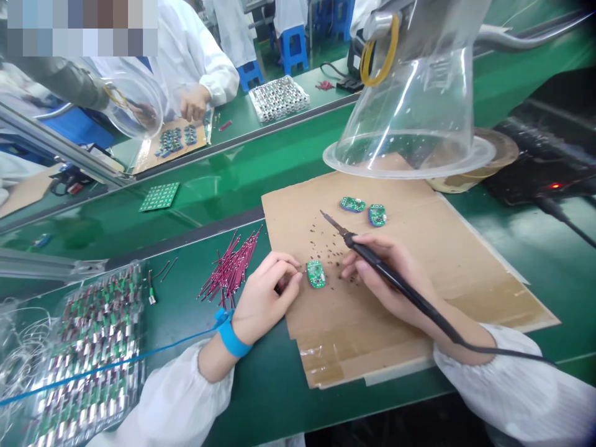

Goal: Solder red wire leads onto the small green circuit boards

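Your left hand point(265, 298), nearest, pinches a wire point(303, 271) at the circuit board's point(316, 274) edge, long axis running away from you; your right hand point(386, 276) grips a soldering iron point(372, 264).

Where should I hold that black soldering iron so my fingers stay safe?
Grip the black handle of the soldering iron from the right side, where its cord trails away, and hold it like a pen, as the right hand does. The handle is long and slim, so fingers fit around it easily. Stay back from the thin metal tip, which may be very hot.
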`<state>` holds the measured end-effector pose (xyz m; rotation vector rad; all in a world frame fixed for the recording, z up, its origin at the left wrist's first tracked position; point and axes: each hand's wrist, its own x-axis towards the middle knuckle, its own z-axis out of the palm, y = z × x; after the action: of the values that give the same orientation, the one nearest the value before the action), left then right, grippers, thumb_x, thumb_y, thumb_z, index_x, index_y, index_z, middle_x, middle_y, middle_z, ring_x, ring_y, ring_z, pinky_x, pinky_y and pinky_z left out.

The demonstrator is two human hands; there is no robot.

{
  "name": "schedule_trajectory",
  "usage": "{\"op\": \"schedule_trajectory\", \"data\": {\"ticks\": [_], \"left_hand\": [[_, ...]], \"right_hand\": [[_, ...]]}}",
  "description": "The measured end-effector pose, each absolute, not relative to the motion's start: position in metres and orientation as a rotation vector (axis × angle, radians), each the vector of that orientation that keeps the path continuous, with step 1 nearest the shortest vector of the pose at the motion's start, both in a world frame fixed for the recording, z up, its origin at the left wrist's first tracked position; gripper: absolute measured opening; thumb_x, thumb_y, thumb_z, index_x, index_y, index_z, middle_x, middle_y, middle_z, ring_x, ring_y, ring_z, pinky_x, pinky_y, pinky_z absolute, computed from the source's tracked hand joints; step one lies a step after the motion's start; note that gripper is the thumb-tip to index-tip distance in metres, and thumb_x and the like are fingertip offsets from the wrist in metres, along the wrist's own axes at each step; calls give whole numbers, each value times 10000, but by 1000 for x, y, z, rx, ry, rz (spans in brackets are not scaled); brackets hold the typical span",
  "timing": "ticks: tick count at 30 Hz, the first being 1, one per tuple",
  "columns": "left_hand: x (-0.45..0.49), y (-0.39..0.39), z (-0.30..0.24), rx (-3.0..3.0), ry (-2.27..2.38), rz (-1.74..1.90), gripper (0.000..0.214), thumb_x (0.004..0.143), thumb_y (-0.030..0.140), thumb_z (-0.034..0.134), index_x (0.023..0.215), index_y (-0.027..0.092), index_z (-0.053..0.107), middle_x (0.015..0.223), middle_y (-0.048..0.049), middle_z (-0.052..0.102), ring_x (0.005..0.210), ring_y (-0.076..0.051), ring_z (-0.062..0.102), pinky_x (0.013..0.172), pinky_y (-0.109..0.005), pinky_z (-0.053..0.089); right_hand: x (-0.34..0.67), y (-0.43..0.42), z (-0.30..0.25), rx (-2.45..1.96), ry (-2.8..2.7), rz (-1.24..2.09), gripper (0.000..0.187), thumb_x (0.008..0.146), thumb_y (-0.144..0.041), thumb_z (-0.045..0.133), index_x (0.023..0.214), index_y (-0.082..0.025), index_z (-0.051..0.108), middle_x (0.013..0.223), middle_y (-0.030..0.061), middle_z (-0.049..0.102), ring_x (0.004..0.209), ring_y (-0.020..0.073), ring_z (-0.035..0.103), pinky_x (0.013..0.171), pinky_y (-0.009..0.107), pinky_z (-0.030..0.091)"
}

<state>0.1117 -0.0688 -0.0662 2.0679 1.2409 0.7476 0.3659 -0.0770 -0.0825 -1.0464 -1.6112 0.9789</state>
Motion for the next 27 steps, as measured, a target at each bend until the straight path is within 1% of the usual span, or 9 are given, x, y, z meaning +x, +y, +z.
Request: {"op": "schedule_trajectory", "data": {"ticks": [3,8,12,15,19,23,27], "left_hand": [[110,-70,-67,2062,1196,731,103,969,160,586,871,183,604,1143,-55,624,648,-85,478,618,-253,443],[109,-67,-72,2027,1126,678,111,963,185,608,853,185,624,1211,-66,638,635,-87,474,618,-266,449],[108,-65,-73,2020,1125,663,115,951,174,619,837,183,612,1220,-58,657,607,-76,454,607,-260,440],[108,-64,-73,2004,1115,659,112,941,155,624,835,184,603,1226,-46,662,612,-71,462,612,-252,441],[108,-64,-72,1965,1110,656,117,936,146,625,828,182,599,1230,-48,667,597,-64,461,591,-242,440],[109,-63,-73,1969,1113,653,123,933,141,626,821,181,594,1224,-40,670,593,-60,468,587,-234,443],[109,-63,-74,1984,1115,654,124,932,146,636,824,186,589,1224,-17,670,607,-56,475,596,-225,447]], "right_hand": [[367,-81,-80,-1033,-1501,975,370,986,-185,603,1324,-261,475,957,30,737,789,164,762,732,328,638],[373,-84,-81,-1105,-1456,884,260,961,-208,656,1210,-260,601,823,0,743,689,154,742,678,323,627],[378,-85,-84,-1181,-1460,778,158,929,-266,708,1084,-255,675,765,3,716,641,163,704,619,332,583],[378,-85,-82,-1121,-1401,802,64,959,-298,666,1001,-249,669,701,-2,676,572,154,659,540,315,537],[378,-84,-81,-1060,-1342,883,62,973,-316,643,964,-256,656,664,-6,637,517,150,604,469,304,490],[380,-84,-84,-1075,-1406,923,58,978,-320,629,947,-276,651,635,-7,610,516,166,580,471,328,472],[381,-83,-84,-1085,-1509,895,55,972,-326,634,933,-289,646,694,14,637,560,183,599,501,352,474]]}}
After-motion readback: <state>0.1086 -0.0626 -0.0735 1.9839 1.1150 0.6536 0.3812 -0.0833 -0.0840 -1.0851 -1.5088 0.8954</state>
